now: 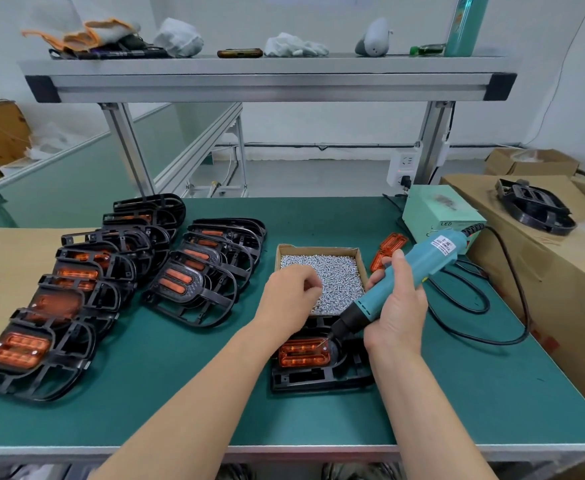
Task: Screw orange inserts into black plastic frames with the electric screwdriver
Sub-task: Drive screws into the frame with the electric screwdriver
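Right grip (397,308) round screwdriver (426,259), left grip (289,296) curled

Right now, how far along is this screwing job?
Done, apparently: two rows of frames with orange inserts, stacked left. In hand: the right hand holds the electric screwdriver, bit at the insert of the front frame; the left hand pinches at screws in the box. Left: a few loose inserts beside the box.

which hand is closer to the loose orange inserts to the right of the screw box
Right. The right hand, gripping the electric screwdriver, is just in front of the loose orange inserts. The left hand is over the near left of the screw box, farther away.
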`<state>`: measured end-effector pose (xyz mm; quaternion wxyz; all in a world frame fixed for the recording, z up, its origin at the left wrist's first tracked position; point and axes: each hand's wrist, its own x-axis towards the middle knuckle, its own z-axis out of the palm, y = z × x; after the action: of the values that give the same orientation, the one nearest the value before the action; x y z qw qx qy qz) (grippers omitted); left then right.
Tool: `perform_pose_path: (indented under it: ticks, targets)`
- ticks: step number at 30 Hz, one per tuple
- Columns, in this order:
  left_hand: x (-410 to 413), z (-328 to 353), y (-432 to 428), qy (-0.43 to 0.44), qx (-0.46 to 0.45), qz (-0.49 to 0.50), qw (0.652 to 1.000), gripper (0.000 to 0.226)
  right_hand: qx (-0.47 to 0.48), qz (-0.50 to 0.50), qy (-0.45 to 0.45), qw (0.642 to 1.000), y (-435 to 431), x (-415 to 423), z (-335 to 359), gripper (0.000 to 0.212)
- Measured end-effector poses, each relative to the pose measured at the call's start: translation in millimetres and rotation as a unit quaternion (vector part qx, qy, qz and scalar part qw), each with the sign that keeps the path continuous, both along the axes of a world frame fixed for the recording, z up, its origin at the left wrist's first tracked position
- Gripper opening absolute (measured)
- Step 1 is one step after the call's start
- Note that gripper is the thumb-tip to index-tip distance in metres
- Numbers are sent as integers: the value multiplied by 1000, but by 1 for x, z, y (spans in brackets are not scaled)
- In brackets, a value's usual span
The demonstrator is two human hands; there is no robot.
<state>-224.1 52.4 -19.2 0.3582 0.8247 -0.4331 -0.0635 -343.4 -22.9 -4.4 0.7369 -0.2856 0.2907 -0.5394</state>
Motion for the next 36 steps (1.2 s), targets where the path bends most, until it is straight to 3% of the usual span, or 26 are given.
perform_pose_path:
  ticks: [4, 7, 14, 27, 36]
  targets:
    - [-16, -1, 28, 120, -74, 15, 990, 19, 17, -2, -20, 1000, -1, -1, 3, 16]
    - [-26, -6, 51, 192, -69, 3, 979, 14, 24, -3, -26, 999, 0, 1, 5, 18]
    - [-40, -13, 87, 269, -71, -43, 960, 20, 48, 0, -32, 998, 6, 5, 8, 18]
    - [-48, -13, 96, 310, -115, -10, 944, 13, 65, -2, -34, 997, 19, 4, 9, 15]
    - [-62, -15, 95, 253, -181, 68, 948, 19, 94, -18, -28, 995, 21, 3, 14, 17]
